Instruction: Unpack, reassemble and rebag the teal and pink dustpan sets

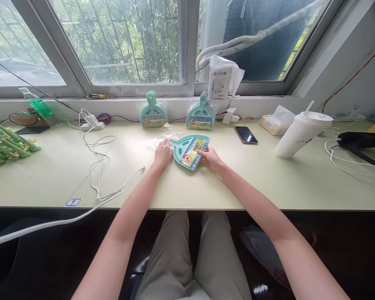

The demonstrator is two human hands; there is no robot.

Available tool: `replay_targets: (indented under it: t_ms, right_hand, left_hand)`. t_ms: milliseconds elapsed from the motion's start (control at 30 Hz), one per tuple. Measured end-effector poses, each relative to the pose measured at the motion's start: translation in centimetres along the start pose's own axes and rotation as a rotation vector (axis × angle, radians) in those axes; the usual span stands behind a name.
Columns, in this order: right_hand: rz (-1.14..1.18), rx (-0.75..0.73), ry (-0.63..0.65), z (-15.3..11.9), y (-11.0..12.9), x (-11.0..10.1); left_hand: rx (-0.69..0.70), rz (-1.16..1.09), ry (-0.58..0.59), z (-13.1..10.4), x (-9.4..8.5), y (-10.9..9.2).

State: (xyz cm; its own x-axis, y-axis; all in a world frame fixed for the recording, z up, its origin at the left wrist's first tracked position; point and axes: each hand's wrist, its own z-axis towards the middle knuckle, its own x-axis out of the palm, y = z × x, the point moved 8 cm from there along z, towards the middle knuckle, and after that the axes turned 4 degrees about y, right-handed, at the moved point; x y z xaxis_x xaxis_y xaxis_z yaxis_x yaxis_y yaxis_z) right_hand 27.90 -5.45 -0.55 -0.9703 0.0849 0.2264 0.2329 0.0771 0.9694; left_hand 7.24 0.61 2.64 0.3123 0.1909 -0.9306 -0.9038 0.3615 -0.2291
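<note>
A light green dustpan and brush set (181, 151) is tilted above the middle of the table, with a yellow printed label (193, 151) across the blue-and-white bristles. My left hand (163, 153) is closed at its handle end, where a clear plastic bag (172, 136) bunches just behind the fingers; exactly how much of the handle they cover is hidden. On the other side, my right hand (211, 157) grips the bristle edge, thumb over the label. Behind stand two wrapped stacks of similar sets, a left stack (154, 111) and a right stack (201, 112), upright against the wall.
Right of my hands lie a phone (246, 135), a tissue pack (276, 121) and a white cup with straw (303, 133). White cables (98, 166) trail over the left side, near a green bottle (39, 104) and bamboo stalks (9, 141). The table's front edge (190, 208) runs before my lap.
</note>
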Motion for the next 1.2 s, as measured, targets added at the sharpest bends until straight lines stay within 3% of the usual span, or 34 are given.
replay_targets:
  t_ms: [100, 333, 633, 733, 800, 867, 933, 1000, 1100, 1200]
  right_hand:
    - [-0.040, -0.015, -0.005, -0.2, 0.2, 0.3]
    - [0.052, -0.062, -0.135, 0.0, 0.3, -1.3]
    - [0.128, -0.175, -0.044, 0.2, 1.3, -0.7]
    - [0.159, -0.211, -0.046, 0.0, 1.8, -0.7]
    - [0.169, -0.228, -0.035, -0.3, 2.2, -0.5]
    - [0.179, -0.237, -0.012, -0.4, 2.3, -0.1]
    - [0.186, -0.244, 0.020, -0.5, 2.2, 0.4]
    - [0.187, -0.248, 0.050, -0.4, 2.1, 0.8]
    - [0.176, -0.245, 0.070, -0.4, 1.9, 1.0]
    - [0.179, -0.243, 0.051, -0.4, 1.9, 0.8]
  left_hand:
    - [0.055, 0.009, -0.036, -0.2, -0.4, -0.8]
    - [0.198, -0.030, -0.097, -0.4, -0.8, -2.7]
    - [0.340, -0.137, -0.195, -2.1, -3.0, -5.3]
    - [0.141, -0.202, -0.397, -2.8, -5.2, -4.4]
    - [-0.142, -0.284, -0.579, -3.5, -6.4, -2.2]
    - [-0.413, -0.462, -0.663, -4.0, -6.1, 0.6]
    - [-0.540, -0.756, -0.571, -3.1, -4.3, 2.7]
    - [-0.484, -1.121, -0.354, -1.4, -2.1, 2.9]
    - [-0.268, -1.552, -0.124, 0.0, -0.8, 0.9]
    - [-0.132, -1.714, 0.004, 0.0, -0.7, -1.5]
